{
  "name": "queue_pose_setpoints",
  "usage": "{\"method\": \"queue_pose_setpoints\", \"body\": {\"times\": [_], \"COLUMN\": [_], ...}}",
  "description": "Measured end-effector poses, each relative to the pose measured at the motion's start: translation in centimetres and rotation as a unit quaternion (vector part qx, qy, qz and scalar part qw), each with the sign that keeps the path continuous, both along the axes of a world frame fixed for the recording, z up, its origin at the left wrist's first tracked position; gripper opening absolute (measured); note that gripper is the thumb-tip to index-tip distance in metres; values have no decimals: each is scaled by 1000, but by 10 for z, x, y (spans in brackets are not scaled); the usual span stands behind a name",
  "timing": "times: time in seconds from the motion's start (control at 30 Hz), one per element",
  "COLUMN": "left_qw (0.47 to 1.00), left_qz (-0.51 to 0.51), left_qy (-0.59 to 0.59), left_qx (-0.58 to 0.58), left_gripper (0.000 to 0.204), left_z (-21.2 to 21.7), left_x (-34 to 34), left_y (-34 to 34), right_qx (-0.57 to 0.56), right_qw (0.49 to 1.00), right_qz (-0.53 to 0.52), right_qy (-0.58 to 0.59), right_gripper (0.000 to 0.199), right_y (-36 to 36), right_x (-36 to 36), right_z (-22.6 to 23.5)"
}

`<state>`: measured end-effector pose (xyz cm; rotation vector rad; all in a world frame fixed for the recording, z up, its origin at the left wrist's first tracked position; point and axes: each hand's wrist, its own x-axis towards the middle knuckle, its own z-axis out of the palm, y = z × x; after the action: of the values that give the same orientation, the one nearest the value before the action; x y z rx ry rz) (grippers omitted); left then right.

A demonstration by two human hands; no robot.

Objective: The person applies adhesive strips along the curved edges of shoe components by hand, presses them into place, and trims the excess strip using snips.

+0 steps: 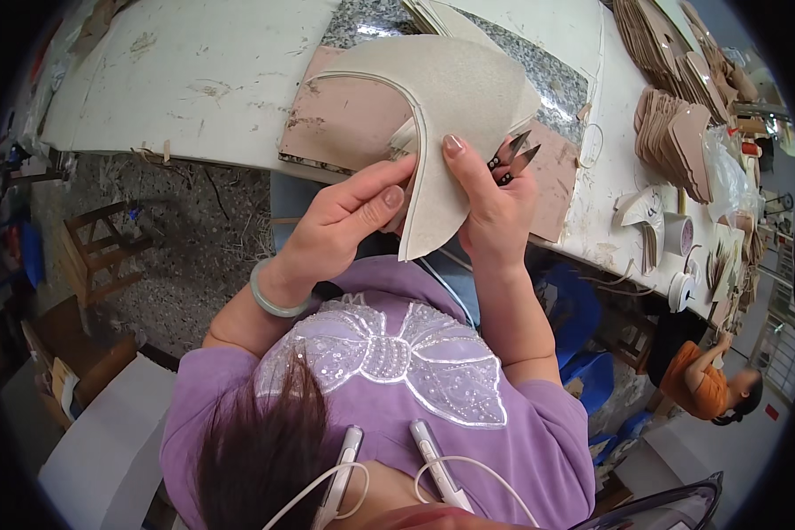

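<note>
Between my hands is a large curved cream piece [468, 97] of sheet material, arched like a shoe-upper part, with a layered, ridged inner edge. My left hand [344, 212] has its fingers at that inner edge, thumb towards me; its fingertips are partly hidden behind the piece. My right hand [499, 208] grips the piece, thumb on the front face. Small dark snips [517, 157] are tucked in the same hand, pointed blades apart and sticking up beside the piece. Beneath lie a pinkish board [344, 119] and a speckled stone slab [552, 84].
More cream pieces [428, 16] lie on the slab at the far side. Stacks of tan cut pieces [676, 137], a clear plastic bag [729, 181] and tape rolls [677, 237] occupy the white table's right. A wooden stool [102, 252] stands left; a person in orange [702, 384] works at right.
</note>
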<state>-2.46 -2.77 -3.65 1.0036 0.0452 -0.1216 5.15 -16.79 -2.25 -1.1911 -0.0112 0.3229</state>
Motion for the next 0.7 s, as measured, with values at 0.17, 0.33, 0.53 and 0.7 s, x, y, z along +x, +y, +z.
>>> {"method": "queue_pose_setpoints", "body": {"times": [0.17, 0.33, 0.53, 0.7], "left_qw": [999, 998, 997, 994], "left_qz": [-25, -35, -50, -58], "left_qy": [19, 49, 56, 87], "left_qx": [38, -22, -33, -26], "left_gripper": [35, 34, 36, 35], "left_z": [1, 9, 17, 28], "left_x": [-4, -6, -8, -10], "left_y": [1, 0, -2, -3], "right_qx": [7, -2, -16, -29], "right_qw": [1000, 999, 995, 983], "right_qz": [-12, -20, -61, -90], "right_qy": [-18, -38, -82, -160], "right_gripper": [24, 23, 25, 23], "right_y": [-3, -5, -8, -8], "right_x": [4, 5, 9, 10], "right_z": [-2, -2, -1, 4]}}
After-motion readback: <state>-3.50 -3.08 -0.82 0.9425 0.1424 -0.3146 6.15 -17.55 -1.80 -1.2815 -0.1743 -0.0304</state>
